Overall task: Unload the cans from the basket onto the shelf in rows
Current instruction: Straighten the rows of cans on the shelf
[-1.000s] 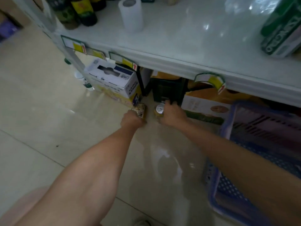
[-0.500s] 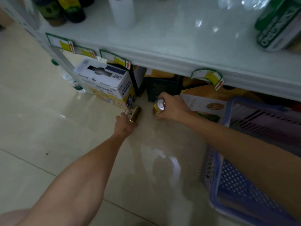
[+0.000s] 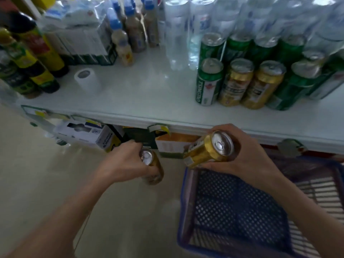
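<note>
White glossy shelf board (image 3: 149, 97): runs across the view, its front edge just beyond the fingertips of both hands

Blue perforated plastic basket (image 3: 232, 211): on the pale floor, directly under the right fingers; no cans visible on the mesh bottom that shows

Clear plastic water bottles (image 3: 186, 25): packed at the back of the shelf, far beyond the right fingers

Cans on the shelf: upright in rows, beyond and above the right fingers. Front row reads tall green aluminium can (image 3: 209, 82), two gold aluminium cans touching side by side (image 3: 236, 82), then another green can (image 3: 296, 86); more green cans behind them

Right hand (image 3: 247, 157): fingers (image 3: 229, 128) curled over, thumb under, clamped on a gold drink can with silver top (image 3: 210, 148). Can tilted nearly on its side, top toward the camera, held over the basket's far left corner and below the shelf edge

Left hand (image 3: 126, 162): fingers (image 3: 130, 146) wrapped round a second gold drink can (image 3: 152, 168), silver top up, over the floor just left of the basket

White paper roll (image 3: 85, 79): upright on the shelf, beyond and left of the left fingers
</note>
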A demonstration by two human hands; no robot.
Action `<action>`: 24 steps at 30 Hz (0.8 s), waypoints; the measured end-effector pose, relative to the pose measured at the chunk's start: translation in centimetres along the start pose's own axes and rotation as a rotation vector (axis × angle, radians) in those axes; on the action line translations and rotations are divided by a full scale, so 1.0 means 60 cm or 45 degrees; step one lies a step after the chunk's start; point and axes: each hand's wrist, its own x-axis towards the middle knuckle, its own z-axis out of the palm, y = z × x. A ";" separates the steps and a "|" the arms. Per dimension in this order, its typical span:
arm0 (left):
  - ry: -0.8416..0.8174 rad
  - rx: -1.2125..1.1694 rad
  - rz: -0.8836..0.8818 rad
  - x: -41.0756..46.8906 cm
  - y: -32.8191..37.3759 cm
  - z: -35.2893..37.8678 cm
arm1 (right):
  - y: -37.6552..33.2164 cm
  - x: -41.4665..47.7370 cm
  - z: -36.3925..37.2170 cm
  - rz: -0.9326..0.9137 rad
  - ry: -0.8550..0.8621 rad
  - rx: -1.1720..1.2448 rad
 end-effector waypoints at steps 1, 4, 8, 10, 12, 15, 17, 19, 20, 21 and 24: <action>0.010 -0.016 0.059 -0.010 0.027 -0.011 | 0.007 -0.010 -0.021 -0.011 0.084 0.054; 0.057 -0.150 0.239 -0.029 0.115 -0.041 | 0.029 -0.025 -0.087 -0.045 0.350 0.132; 0.133 -0.266 0.429 -0.034 0.240 -0.058 | 0.069 -0.028 -0.179 -0.046 0.719 0.103; 0.185 -0.329 0.498 -0.027 0.300 -0.060 | 0.100 -0.031 -0.217 -0.009 0.827 0.066; 0.218 -0.420 0.549 -0.018 0.357 -0.056 | 0.133 -0.035 -0.249 0.035 0.925 0.071; 0.271 -0.499 0.587 0.002 0.435 -0.040 | 0.168 -0.035 -0.286 0.084 1.077 0.052; 0.320 -0.503 0.594 0.014 0.482 -0.024 | 0.183 -0.035 -0.304 0.084 1.161 0.069; 0.379 -0.529 0.587 0.026 0.519 -0.006 | 0.195 -0.032 -0.319 0.094 1.199 0.047; 0.414 -0.542 0.577 0.032 0.535 0.004 | 0.202 -0.031 -0.326 0.103 1.200 0.051; 0.453 -0.553 0.565 0.037 0.548 0.014 | 0.209 -0.031 -0.330 0.116 1.191 0.061; 0.537 -0.639 0.537 0.050 0.579 0.039 | 0.223 -0.037 -0.338 0.154 1.133 0.079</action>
